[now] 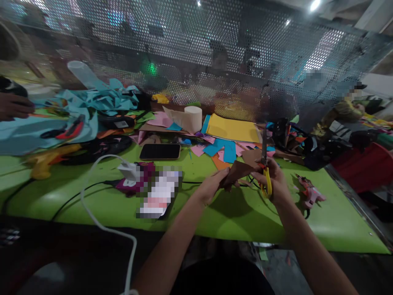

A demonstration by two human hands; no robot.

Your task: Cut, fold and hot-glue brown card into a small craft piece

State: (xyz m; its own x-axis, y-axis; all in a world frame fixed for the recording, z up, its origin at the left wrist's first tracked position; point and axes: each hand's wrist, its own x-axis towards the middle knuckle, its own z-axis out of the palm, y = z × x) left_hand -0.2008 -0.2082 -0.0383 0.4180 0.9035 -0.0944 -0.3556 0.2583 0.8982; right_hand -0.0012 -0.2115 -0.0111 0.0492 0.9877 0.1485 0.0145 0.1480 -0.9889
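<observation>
Left hand: one, the fingers of the left hand [212,185] pinching the left end of the brown paper [239,171].
Right hand: one, the right hand [276,181] gripping one pair of yellow-handled scissors [267,183], blades pointing toward the table's far edge.
Brown paper: one piece, raised over the front half of the green table [340,229], between the hands; its right end is beside the scissors, contact unclear.
Phones: two; a lit phone [161,194] near the front edge, left of the hands, and a dark phone [160,151] farther back.
Glue guns: two; a pink glue gun [312,197] toward the right edge, a blurred yellow glue gun [43,163] toward the left.
Power strip: one purple power strip [147,171], just left of the lit phone.
Yellow sheets: a stack of yellow sheets [233,128] by the far edge, uncounted.
Roll: one pale roll [193,116], left of that stack.
Co-worker: one hand [14,107] beyond the left side.
</observation>
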